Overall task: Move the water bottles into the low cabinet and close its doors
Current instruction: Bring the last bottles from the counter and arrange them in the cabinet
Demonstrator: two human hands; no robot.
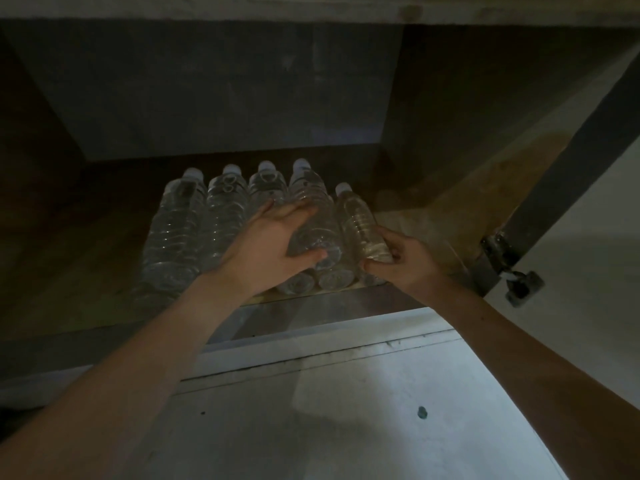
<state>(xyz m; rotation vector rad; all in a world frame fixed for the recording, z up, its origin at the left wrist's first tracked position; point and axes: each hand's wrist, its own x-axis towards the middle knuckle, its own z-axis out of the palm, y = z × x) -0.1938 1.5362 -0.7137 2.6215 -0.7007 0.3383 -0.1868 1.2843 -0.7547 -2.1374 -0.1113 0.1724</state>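
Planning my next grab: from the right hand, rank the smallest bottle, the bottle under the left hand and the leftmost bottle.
1. Smallest bottle, rightmost, in the right hand.
2. Neighbouring bottle, under the left hand.
3. Leftmost bottle, far left.

**Dim cabinet above a pale floor**

The low wooden cabinet (pixel 86 265) stands open and dark inside, with a grey back panel (pixel 225 91), brown side walls and a brown base board. Its white door (pixel 595 237) is swung out at the right, joined to the cabinet's right side by a metal hinge (pixel 512 275). A pale edge (pixel 311 5) runs along the top. Below lies a smooth whitish floor (pixel 242 445), brightest in a soft patch near the middle, with a small dark spot (pixel 421 412) on it.
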